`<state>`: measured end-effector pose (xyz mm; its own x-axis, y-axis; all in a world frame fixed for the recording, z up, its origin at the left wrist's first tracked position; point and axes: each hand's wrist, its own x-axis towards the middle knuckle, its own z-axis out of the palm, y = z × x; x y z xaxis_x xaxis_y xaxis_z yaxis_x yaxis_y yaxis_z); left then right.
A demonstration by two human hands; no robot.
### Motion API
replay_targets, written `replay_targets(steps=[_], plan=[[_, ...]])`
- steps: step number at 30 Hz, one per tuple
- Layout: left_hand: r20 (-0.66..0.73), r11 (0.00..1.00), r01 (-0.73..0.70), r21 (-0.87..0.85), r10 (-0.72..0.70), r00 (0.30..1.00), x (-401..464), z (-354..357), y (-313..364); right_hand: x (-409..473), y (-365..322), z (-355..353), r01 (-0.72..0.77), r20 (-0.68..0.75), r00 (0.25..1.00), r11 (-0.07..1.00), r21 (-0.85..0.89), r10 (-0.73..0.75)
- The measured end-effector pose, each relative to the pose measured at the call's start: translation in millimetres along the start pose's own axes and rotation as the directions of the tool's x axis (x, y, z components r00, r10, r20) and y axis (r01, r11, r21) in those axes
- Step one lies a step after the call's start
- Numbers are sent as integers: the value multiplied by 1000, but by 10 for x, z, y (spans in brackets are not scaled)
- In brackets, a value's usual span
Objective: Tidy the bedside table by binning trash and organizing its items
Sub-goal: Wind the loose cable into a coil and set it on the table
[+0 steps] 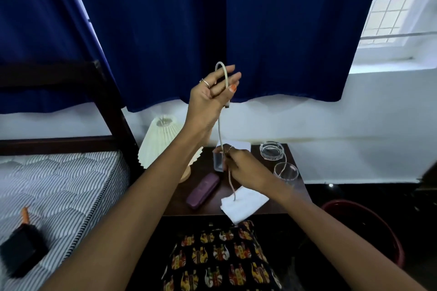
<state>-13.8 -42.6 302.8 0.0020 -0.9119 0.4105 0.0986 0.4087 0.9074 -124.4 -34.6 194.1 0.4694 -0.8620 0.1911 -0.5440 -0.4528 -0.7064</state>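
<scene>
While both arms reach forward over the scene, items run as follows, by size. Curtain [212,30], dark blue, hanging across the wall behind; window [402,7] at upper right. Mattress [59,184], striped, at left, beside a dark bed frame [111,113]; a black brush [21,250] lies on it near the lower left corner. Patterned cloth [220,255], dark with coloured motifs, directly below the table's near edge. Bin [369,227], dark red, on the floor at lower right. Bedside table [205,168], dark wood, against the wall; on it: pleated cream lamp [160,139] at the left side; purple case [203,190] just right of the lamp base; white tissue [246,203] overhanging the front edge; clear ashtray [272,150] at the back right; drinking glass [286,171] in front of it; small clear container [218,160], partly hidden by the right hand; white paper [238,145] at the back. Left hand [212,92], raised high above the table, fingers fairly straight, one end of the white cable [221,134] looped over them and its plug hanging by the thumb. Right hand [243,168], low over the table, fingers curled around the same cable; the cable runs straight between the two hands, its tail dropping below the right hand to the tissue.
</scene>
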Motion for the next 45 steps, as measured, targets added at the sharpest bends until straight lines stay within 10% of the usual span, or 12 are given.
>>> replay_targets(steps=[14, 25, 35, 45], plan=[[328, 663, -332, 671, 136, 935, 766, -729, 21, 1073, -318, -885, 119, -296, 915, 884, -452, -275], [245, 521, -197, 831, -24, 969, 798, -1042, -78, 1595, -630, -1156, 138, -288, 935, 960, -243, -207], [64, 585, -138, 799, 146, 987, 835, -1105, 245, 1647, -590, -1578, 199, -128, 952, 881, -428, -277], [23, 957, 43, 287, -52, 998, 704, -887, 724, 1397, -1286, -1905, 296, -440, 811, 919, -260, -386]])
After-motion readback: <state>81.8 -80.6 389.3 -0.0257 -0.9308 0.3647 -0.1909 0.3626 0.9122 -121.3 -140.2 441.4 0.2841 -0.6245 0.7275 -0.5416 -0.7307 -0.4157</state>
